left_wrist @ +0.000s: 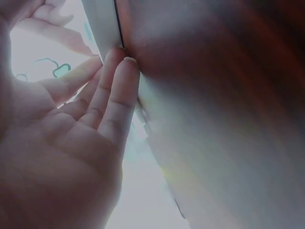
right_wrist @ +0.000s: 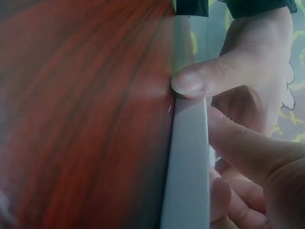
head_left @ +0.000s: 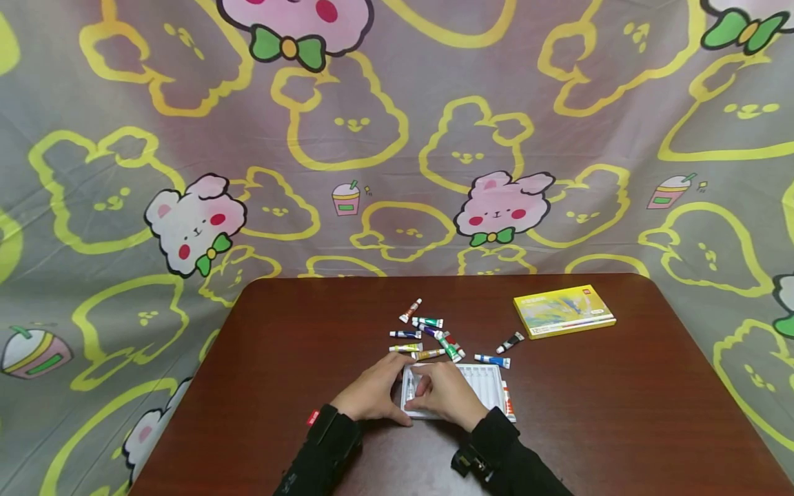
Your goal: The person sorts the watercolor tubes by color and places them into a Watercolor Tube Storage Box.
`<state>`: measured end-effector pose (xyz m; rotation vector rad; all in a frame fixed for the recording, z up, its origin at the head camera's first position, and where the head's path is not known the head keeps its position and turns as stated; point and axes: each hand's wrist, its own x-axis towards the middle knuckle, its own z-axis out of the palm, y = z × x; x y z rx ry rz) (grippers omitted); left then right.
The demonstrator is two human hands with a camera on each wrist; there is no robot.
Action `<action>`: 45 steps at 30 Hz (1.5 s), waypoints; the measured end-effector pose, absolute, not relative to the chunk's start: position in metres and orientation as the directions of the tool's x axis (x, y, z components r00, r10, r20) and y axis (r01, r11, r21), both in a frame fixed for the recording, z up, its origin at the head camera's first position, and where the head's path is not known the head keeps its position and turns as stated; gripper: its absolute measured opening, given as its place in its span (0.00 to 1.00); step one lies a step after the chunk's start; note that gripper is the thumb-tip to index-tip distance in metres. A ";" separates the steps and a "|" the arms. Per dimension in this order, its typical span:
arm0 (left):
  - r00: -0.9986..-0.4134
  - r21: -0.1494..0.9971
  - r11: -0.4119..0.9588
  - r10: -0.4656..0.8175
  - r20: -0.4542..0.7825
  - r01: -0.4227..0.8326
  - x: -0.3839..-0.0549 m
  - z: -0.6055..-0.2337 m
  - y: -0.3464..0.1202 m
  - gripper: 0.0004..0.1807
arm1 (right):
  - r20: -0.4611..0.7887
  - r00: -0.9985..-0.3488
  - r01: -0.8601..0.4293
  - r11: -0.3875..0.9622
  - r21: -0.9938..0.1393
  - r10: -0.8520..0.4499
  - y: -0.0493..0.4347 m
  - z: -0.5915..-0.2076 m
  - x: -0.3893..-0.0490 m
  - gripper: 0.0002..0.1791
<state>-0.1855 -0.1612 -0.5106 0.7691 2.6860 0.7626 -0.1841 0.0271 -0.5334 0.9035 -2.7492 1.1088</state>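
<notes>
A white slotted plastic tray (head_left: 484, 386) lies near the front of the table. My left hand (head_left: 372, 389) grips its left end; in the right wrist view, the left thumb (right_wrist: 190, 83) presses on the tray's front wall (right_wrist: 189, 157). Over the left slots, my right hand (head_left: 448, 393) has its fingers curled, pinching what looks like a white paint tube (head_left: 410, 387), mostly hidden by the fingers. An orange-labelled paint tube (head_left: 509, 399) lies along the tray's right end. Behind the tray are a blue tube (head_left: 493, 361) and a yellow tube (head_left: 406, 348).
More paint tubes lie loosely grouped behind the tray, among them a green one (head_left: 449, 348) and a brown one (head_left: 410, 311). A black tube (head_left: 510, 342) sits closer to the yellow box (head_left: 563, 311) at the back right. A patterned cloth (head_left: 397, 138) hangs behind the table (head_left: 298, 344).
</notes>
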 end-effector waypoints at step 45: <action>-0.831 0.530 0.727 0.551 -0.069 0.438 -0.186 -0.512 -0.160 0.55 | 0.231 -0.831 -0.543 0.650 -0.531 -0.506 0.030 -0.528 -0.179 0.20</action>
